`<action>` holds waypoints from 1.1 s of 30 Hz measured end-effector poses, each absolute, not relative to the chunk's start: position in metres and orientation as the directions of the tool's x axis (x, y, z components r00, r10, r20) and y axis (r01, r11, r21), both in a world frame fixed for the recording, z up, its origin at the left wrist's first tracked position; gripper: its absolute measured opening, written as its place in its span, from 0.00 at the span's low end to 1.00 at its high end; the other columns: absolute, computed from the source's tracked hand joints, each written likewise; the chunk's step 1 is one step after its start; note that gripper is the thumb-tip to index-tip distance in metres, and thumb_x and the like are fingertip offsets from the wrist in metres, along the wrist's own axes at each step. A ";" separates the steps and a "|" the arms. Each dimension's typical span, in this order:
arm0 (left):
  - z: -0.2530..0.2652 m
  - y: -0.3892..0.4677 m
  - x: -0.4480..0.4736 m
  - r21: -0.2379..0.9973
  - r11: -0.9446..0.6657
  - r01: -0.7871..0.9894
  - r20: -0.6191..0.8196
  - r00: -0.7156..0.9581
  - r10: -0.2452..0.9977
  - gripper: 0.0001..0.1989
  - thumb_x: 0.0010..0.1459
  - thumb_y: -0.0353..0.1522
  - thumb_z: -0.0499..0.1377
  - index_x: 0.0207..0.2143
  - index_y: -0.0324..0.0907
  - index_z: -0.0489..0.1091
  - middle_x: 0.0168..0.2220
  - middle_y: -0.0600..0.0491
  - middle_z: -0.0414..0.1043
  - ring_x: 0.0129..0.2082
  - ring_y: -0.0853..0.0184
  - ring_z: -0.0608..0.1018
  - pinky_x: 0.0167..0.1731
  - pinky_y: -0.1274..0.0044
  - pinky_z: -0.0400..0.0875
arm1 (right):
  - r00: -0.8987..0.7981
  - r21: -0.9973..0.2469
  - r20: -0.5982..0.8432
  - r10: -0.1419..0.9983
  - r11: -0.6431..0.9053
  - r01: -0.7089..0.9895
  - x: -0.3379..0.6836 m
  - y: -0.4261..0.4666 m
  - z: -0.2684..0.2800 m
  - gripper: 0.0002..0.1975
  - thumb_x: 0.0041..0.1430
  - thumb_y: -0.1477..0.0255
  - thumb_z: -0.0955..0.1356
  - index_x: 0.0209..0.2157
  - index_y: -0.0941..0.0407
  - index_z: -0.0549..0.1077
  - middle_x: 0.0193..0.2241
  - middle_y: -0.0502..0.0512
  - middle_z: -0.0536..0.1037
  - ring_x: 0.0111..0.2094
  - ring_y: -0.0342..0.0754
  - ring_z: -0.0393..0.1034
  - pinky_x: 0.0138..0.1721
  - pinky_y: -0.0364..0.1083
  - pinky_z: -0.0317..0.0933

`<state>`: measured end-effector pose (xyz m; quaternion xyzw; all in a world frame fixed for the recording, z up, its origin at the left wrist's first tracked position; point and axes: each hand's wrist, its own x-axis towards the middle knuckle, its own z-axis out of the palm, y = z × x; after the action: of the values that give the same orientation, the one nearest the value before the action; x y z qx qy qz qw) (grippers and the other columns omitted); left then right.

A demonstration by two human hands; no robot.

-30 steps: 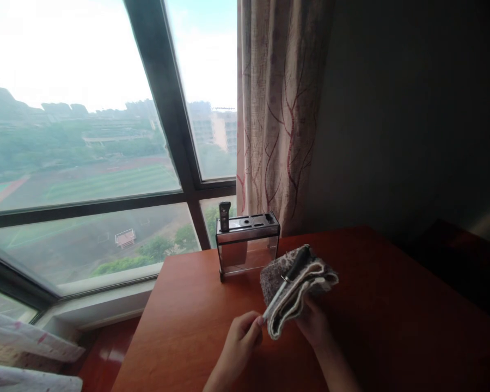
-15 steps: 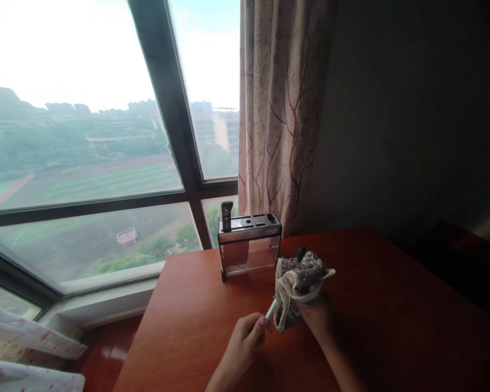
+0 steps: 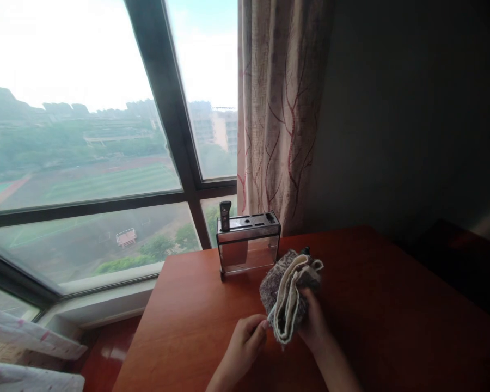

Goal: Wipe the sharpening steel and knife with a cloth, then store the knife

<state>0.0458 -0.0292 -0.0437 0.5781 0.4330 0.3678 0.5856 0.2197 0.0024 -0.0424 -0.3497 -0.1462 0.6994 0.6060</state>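
Folded grey-and-cream cloth (image 3: 288,294) is bunched over the table, gripped from its right side by my right hand (image 3: 311,321), whose fingers are largely hidden behind it. My left hand (image 3: 250,336) is closed in a pinch on a thin pale strip (image 3: 271,314) that runs into the cloth's lower left. A small black end (image 3: 306,251) pokes out beyond the top of the cloth. Whether it belongs to the same thing as the strip I cannot tell. Just past the cloth stands a clear-sided knife block (image 3: 249,222) with a dark handle (image 3: 225,216) upright in its left end.
The reddish-brown wooden table (image 3: 191,326) extends beneath both hands. Behind it hangs a patterned curtain (image 3: 283,109), with a large window (image 3: 81,163) to the left and a dark wall on the right. White spotted fabric (image 3: 32,375) shows at lower left.
My right hand has turned the cloth and brought it down and left, so its folded edges now face me. Less of the pale strip shows. The left hand stays nearly where it was.
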 end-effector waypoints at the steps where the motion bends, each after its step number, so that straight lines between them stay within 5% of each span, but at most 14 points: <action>1: -0.045 -0.028 0.045 0.996 0.047 0.070 -0.068 0.342 0.937 0.21 0.59 0.47 0.53 0.25 0.38 0.67 0.19 0.59 0.55 0.20 0.73 0.57 0.19 0.80 0.49 | -0.057 -0.573 -0.349 0.935 -0.261 -0.777 0.220 0.003 -0.042 0.12 0.51 0.61 0.68 0.29 0.55 0.78 0.26 0.53 0.81 0.31 0.53 0.77 0.36 0.51 0.71; 4: -0.047 -0.026 0.043 0.997 0.016 0.073 -0.038 0.316 0.948 0.20 0.60 0.46 0.53 0.26 0.38 0.68 0.21 0.58 0.55 0.23 0.72 0.58 0.22 0.80 0.52 | -0.105 -0.492 -0.374 0.921 -0.293 -0.820 0.221 0.007 -0.037 0.10 0.50 0.63 0.69 0.27 0.55 0.77 0.24 0.51 0.81 0.31 0.53 0.76 0.38 0.51 0.70; 15: -0.040 -0.021 0.038 0.988 -0.017 0.157 -0.025 0.259 0.966 0.21 0.60 0.47 0.53 0.27 0.38 0.70 0.22 0.57 0.57 0.24 0.70 0.59 0.24 0.79 0.53 | -0.201 -0.502 -0.334 0.921 -0.354 -0.789 0.218 0.009 -0.033 0.17 0.51 0.56 0.69 0.31 0.56 0.78 0.28 0.54 0.82 0.36 0.56 0.76 0.40 0.55 0.68; 20: -0.044 -0.022 0.039 0.998 0.031 0.063 -0.045 0.245 0.968 0.23 0.58 0.49 0.54 0.23 0.40 0.64 0.20 0.58 0.53 0.22 0.71 0.56 0.23 0.79 0.51 | -0.226 -0.572 -0.318 0.921 -0.377 -0.728 0.220 0.007 -0.036 0.22 0.51 0.51 0.66 0.31 0.56 0.79 0.28 0.58 0.82 0.39 0.60 0.76 0.41 0.58 0.67; 27: -0.044 -0.023 0.039 0.989 0.112 -0.097 -0.091 0.201 0.975 0.22 0.56 0.49 0.56 0.25 0.38 0.67 0.19 0.60 0.52 0.20 0.74 0.55 0.20 0.80 0.48 | -0.160 -0.478 -0.277 0.947 -0.281 -0.832 0.231 0.002 -0.043 0.13 0.46 0.60 0.72 0.33 0.52 0.79 0.35 0.53 0.82 0.43 0.58 0.75 0.49 0.59 0.65; 33: -0.039 -0.023 0.036 0.966 0.164 -0.197 -0.131 0.172 0.976 0.23 0.55 0.50 0.57 0.29 0.38 0.70 0.17 0.62 0.50 0.17 0.75 0.52 0.18 0.81 0.45 | -0.187 -0.563 -0.237 0.953 -0.292 -0.774 0.238 -0.003 -0.051 0.20 0.42 0.48 0.71 0.31 0.49 0.77 0.39 0.56 0.82 0.47 0.61 0.72 0.49 0.63 0.64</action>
<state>0.0364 -0.0234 -0.0394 0.4435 0.4392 0.4703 0.6239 0.2376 -0.0029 -0.0509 -0.2794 -0.1609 0.7535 0.5730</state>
